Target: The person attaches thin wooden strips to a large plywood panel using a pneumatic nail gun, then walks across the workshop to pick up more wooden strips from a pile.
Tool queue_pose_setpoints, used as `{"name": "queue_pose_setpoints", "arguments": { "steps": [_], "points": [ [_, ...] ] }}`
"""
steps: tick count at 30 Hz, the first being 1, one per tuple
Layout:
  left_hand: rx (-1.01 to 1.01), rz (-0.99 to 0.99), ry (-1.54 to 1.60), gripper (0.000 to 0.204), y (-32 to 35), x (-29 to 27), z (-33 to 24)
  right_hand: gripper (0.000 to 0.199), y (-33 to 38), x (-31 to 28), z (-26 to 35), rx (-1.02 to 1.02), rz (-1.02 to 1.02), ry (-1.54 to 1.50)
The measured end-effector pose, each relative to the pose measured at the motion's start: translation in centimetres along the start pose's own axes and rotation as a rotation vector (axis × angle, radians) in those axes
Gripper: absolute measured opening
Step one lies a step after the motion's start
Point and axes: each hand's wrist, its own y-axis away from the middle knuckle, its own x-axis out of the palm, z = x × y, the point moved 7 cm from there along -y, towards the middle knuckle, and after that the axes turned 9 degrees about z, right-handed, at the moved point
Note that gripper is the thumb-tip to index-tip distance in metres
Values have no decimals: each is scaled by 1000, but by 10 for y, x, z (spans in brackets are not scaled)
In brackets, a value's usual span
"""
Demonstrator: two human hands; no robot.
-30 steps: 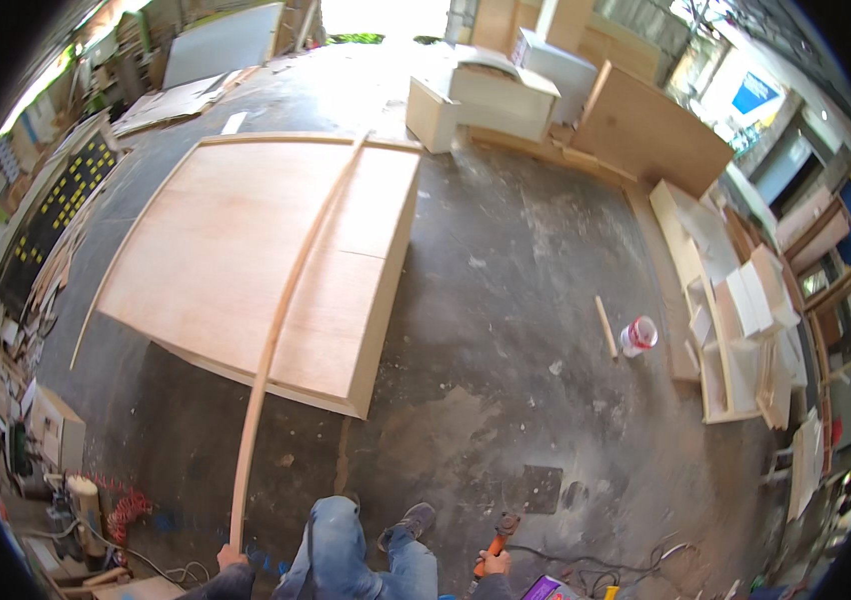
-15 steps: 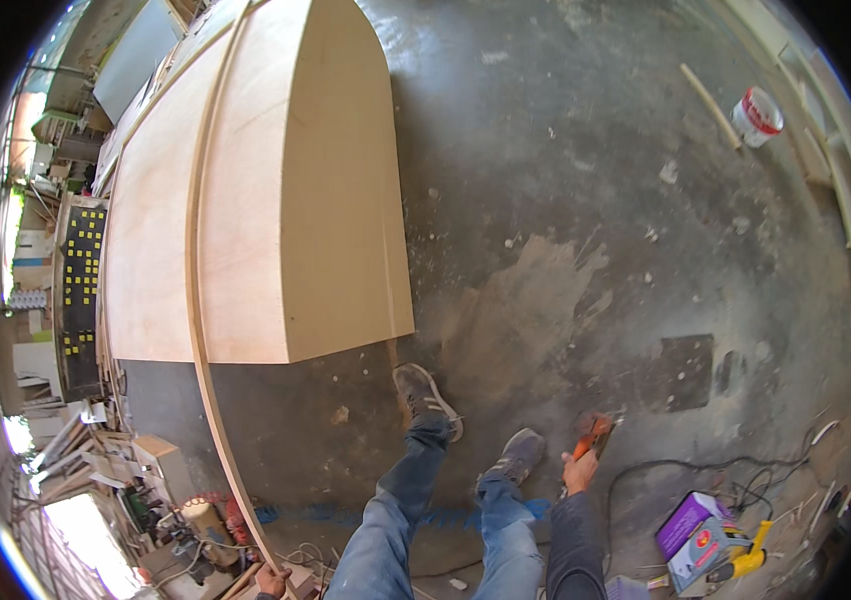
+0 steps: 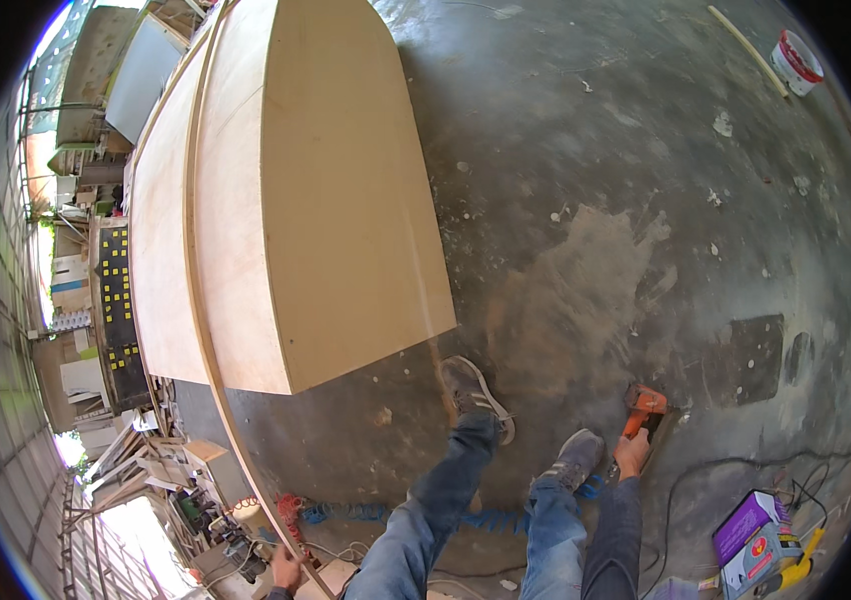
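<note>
At the lower left, my left hand (image 3: 287, 572) is closed around the near end of a long thin wooden strip (image 3: 236, 440). The strip runs up and away, lying over the top of a large pale plywood structure (image 3: 356, 210) with a curved far end. My right hand (image 3: 633, 455) grips an orange nail gun (image 3: 648, 402) by its handle, low beside my right shoe, its front pointing away from me. The nail gun is apart from the plywood structure.
A blue coiled hose (image 3: 491, 518) lies behind my feet. Black cable (image 3: 736, 462) crosses the floor on the right, near a purple box (image 3: 746, 525) and a yellow tool (image 3: 806, 565). A white bucket (image 3: 798, 65) stands far right. Wood scraps (image 3: 151, 465) are piled at left.
The plywood structure's side face shows wider and the floor things sit further right in view, as my view has turned left. Both hands keep their holds on the strip and nail gun.
</note>
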Motion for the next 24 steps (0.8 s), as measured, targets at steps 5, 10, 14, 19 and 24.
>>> {"name": "queue_pose_setpoints", "arguments": {
  "steps": [5,10,14,19,24],
  "points": [
    [471,-344,88,36,-25,-57,-191,13,15,-9,13,163,114,-503],
    [617,-454,112,61,-90,-103,-329,14,46,-11,76,-119,127,-344],
    [664,-343,147,74,-136,-75,-479,11,22,-73,93,-268,-45,-132],
    [566,-453,44,61,-196,-91,-514,19,97,-77,290,-284,265,-279],
    [618,-331,273,30,-190,-64,-518,20,115,-133,455,-499,126,-327]
  ]
}}
